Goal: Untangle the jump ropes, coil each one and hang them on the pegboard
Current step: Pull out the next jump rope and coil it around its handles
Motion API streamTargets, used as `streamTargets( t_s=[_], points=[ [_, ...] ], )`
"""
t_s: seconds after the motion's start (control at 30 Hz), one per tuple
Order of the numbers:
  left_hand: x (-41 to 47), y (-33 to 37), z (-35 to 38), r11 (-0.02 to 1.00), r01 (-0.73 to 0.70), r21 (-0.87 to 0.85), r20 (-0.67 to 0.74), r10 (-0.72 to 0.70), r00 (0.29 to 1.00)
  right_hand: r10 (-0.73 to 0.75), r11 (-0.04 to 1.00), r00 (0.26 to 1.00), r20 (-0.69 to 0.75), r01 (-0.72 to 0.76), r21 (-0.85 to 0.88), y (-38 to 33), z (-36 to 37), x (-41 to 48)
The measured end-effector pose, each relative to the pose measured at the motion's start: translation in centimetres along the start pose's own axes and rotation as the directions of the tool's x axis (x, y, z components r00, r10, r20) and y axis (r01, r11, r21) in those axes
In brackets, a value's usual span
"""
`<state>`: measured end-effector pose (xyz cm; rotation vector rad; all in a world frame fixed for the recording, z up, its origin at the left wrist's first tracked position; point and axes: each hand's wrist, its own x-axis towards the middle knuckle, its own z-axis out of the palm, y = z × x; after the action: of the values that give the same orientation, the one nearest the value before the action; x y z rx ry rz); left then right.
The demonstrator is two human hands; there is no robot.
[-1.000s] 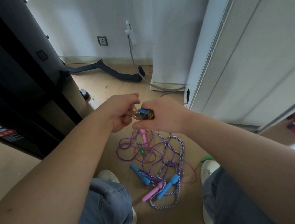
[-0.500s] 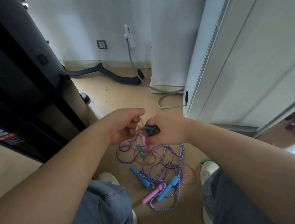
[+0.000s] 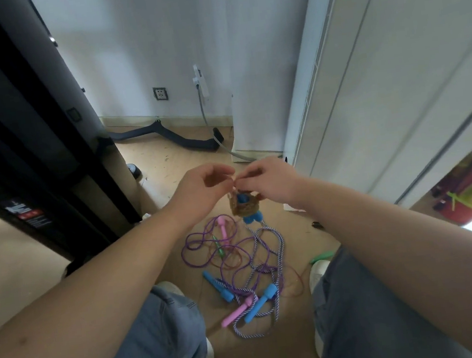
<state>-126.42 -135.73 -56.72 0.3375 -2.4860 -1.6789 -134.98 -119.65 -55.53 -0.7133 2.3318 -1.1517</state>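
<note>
Evidently the coiled tan jump rope (image 3: 244,207) is pinched at its top by the left hand (image 3: 200,190) and the right hand (image 3: 272,182), hanging straight down between them, equally near both.

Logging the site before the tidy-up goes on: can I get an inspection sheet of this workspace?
Surface: wooden floor, a few specks on it.
Job's things: coiled bundle with blue handles hangs from both hands. Tangled ropes with pink, blue and green handles lie on the floor below. One green handle lies apart to the right. Pegboard not in view.
Clutter: black curved bar near the wall.
Grippers: left hand and right hand pinch the bundle's top.
Cables: grey cable drops from a wall plug to the floor.
Surroundings: black cabinet on the left, white doors on the right.
</note>
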Motion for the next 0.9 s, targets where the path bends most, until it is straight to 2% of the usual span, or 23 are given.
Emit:
streamTargets(
  t_s=[0.07, 0.17, 0.33, 0.53, 0.67, 0.9],
  points=[
    [-1.1, 0.6, 0.2, 0.997, -0.052, 0.049, 0.017, 0.051, 0.999, 0.044, 0.994, 0.998, -0.055, -0.038, 0.1, -0.8, 0.1, -1.1],
    [-2.9, 1.5, 0.5, 0.996, -0.08, 0.027, 0.044, 0.078, 0.996, 0.088, 0.988, 0.988, -0.129, -0.07, 0.14, -1.6, 1.0, -2.9],
    [-5.3, 2.6, 0.4, 0.991, -0.088, 0.101, 0.101, 0.078, 0.992, 0.127, 0.971, 0.985, -0.117, -0.1, 0.219, -3.1, 0.9, -5.5],
    [-5.2, 3.5, 1.1, 0.977, -0.142, 0.162, -0.06, 0.154, 0.986, 0.174, 0.928, 0.967, -0.188, -0.097, 0.36, -3.8, -0.5, -5.4],
    [-5.1, 4.2, 2.4, 0.936, -0.225, 0.27, -0.089, 0.257, 0.962, 0.228, 0.873, 0.943, -0.243, -0.088, 0.479, -2.9, -1.2, -5.1],
    [-5.4, 7.4, 3.5, 0.878, -0.368, 0.306, 0.043, 0.374, 0.927, 0.225, 0.819, 0.942, -0.25, -0.044, 0.572, -3.1, -3.7, -6.8]
  ],
)
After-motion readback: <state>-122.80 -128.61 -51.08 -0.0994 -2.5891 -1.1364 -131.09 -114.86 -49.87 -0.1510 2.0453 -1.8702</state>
